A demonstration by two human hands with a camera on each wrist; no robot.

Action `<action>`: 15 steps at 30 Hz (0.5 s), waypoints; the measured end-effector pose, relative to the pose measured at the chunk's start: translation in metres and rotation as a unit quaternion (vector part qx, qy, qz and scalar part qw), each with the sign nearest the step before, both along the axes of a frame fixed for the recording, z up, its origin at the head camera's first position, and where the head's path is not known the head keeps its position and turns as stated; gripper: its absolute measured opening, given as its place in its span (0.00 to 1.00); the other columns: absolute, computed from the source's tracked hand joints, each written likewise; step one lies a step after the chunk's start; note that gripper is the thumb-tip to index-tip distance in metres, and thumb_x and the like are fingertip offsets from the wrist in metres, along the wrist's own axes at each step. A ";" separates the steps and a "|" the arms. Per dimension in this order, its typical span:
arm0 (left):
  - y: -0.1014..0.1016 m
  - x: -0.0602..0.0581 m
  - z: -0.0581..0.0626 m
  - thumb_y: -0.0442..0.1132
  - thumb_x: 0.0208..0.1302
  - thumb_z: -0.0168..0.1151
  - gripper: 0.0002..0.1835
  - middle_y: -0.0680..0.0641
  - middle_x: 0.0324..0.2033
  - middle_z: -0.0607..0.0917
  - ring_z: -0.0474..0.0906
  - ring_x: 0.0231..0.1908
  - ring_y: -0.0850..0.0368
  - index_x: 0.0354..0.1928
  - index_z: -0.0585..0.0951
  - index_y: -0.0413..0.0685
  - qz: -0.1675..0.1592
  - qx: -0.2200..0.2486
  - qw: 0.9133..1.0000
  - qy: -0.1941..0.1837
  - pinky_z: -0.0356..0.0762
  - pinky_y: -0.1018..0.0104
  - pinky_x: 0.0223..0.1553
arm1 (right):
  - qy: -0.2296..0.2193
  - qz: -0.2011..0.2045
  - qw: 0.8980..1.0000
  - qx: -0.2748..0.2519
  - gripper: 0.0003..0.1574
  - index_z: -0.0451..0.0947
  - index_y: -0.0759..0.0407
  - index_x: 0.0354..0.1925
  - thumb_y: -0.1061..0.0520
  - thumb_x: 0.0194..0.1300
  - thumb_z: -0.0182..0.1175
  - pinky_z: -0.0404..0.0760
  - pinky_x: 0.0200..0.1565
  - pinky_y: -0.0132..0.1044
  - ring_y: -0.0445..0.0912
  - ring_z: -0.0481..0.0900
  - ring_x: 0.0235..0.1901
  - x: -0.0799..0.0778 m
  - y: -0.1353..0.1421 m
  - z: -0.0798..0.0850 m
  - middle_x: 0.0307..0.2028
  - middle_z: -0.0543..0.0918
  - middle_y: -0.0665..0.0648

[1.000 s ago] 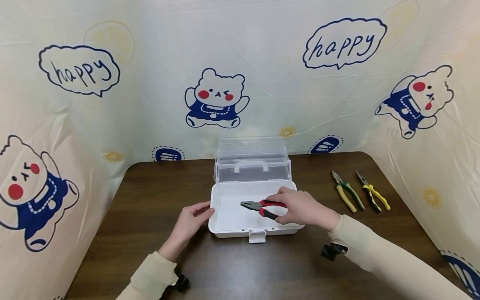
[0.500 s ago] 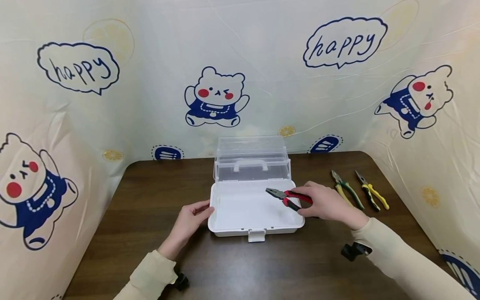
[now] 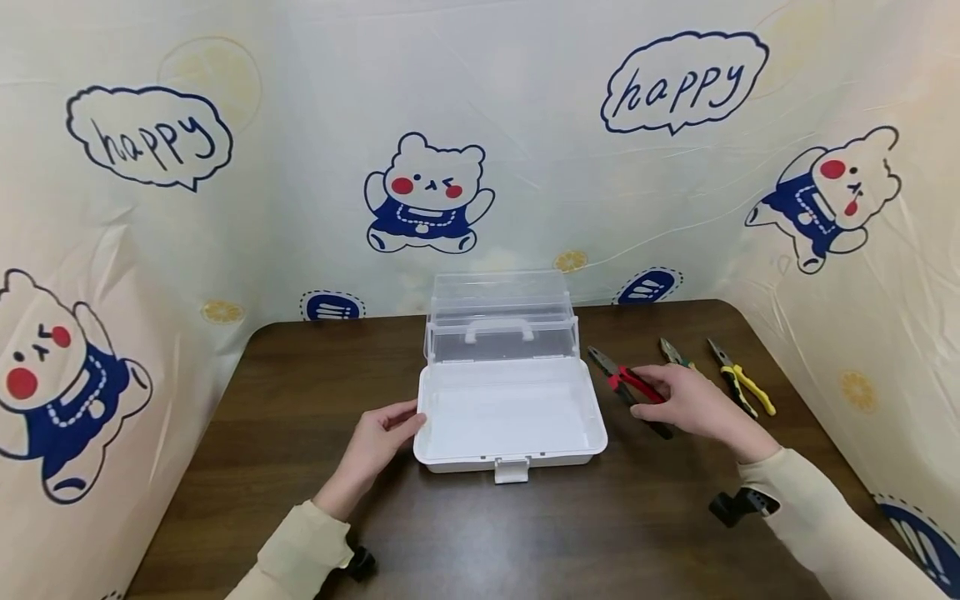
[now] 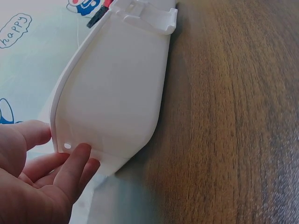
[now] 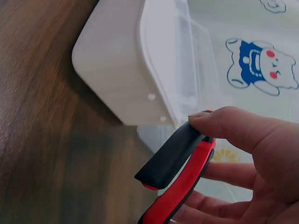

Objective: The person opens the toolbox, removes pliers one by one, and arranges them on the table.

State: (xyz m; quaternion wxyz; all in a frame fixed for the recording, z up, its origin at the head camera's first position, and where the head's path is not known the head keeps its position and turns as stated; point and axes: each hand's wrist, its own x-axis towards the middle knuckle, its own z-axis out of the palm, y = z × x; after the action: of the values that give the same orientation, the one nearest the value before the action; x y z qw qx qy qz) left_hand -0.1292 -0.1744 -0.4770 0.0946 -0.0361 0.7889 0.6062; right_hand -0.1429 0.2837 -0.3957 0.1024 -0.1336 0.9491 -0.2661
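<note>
A white plastic toolbox (image 3: 510, 417) stands with its clear lid (image 3: 501, 293) raised at the back; the inside of its white base shows bare. At its left end, my left hand (image 3: 381, 437) pinches the rim, the thumb on one side and fingers against the end wall (image 4: 110, 84) in the left wrist view. To the right of the box, my right hand (image 3: 693, 404) holds combination pliers with red and black handles (image 5: 177, 168) between thumb and fingers. The jaws of these pliers point away toward the back, and the handles are slightly spread.
Pliers with green and cream handles (image 3: 672, 352) lie at the back right, partly hidden behind my right hand. Beside them lie long-nose pliers (image 3: 738, 379) with yellow and black handles. A patterned curtain (image 3: 555, 167) encloses the brown table (image 3: 315, 375).
My right hand has moved right with the red and black pliers, from above the toolbox to beside it, lower near the table. My left hand has stayed on the box's rim.
</note>
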 end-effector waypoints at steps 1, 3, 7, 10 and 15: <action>0.000 0.000 0.000 0.39 0.72 0.68 0.24 0.35 0.56 0.86 0.85 0.44 0.56 0.65 0.80 0.35 0.001 0.000 1.000 0.000 0.88 0.56 0.48 | -0.004 -0.005 1.000 -0.006 0.39 0.76 0.70 0.65 0.51 0.62 0.75 0.77 0.31 0.38 0.45 0.77 0.31 0.000 0.002 -0.001 0.39 0.88 0.57; 0.001 0.000 -0.001 0.39 0.71 0.69 0.24 0.35 0.56 0.86 0.85 0.43 0.56 0.65 0.80 0.35 0.002 0.000 1.000 -0.001 0.88 0.56 0.48 | -0.008 -0.017 1.000 -0.006 0.41 0.76 0.71 0.65 0.49 0.62 0.75 0.78 0.31 0.39 0.46 0.78 0.32 -0.001 0.005 -0.005 0.40 0.88 0.60; 0.001 0.000 -0.001 0.39 0.71 0.69 0.24 0.34 0.56 0.86 0.85 0.44 0.56 0.65 0.80 0.34 0.001 0.004 1.000 0.002 0.88 0.57 0.47 | -0.008 -0.048 0.999 0.021 0.42 0.76 0.70 0.64 0.45 0.62 0.74 0.76 0.29 0.40 0.48 0.77 0.32 -0.004 0.010 -0.016 0.39 0.87 0.60; 0.002 0.000 -0.001 0.39 0.71 0.68 0.24 0.35 0.56 0.86 0.85 0.44 0.55 0.64 0.81 0.34 0.002 0.003 1.000 0.000 0.88 0.59 0.47 | -0.009 -0.078 0.995 0.054 0.42 0.77 0.68 0.64 0.43 0.62 0.73 0.74 0.27 0.41 0.50 0.76 0.33 -0.009 0.012 -0.028 0.38 0.86 0.59; 0.002 0.000 0.000 0.39 0.72 0.68 0.23 0.35 0.56 0.86 0.85 0.44 0.55 0.64 0.81 0.35 0.005 0.000 1.000 -0.006 0.87 0.64 0.45 | -0.017 -0.138 0.986 0.096 0.44 0.75 0.70 0.66 0.41 0.64 0.69 0.77 0.30 0.50 0.57 0.79 0.39 -0.019 0.012 -0.046 0.48 0.85 0.68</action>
State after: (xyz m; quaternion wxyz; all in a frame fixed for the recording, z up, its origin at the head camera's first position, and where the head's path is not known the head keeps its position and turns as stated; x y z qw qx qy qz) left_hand -0.1294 -0.1726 -0.4769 0.0962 -0.0431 0.7879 0.6067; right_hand -0.1617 0.2954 -0.4420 0.0930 0.0136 0.9778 -0.1875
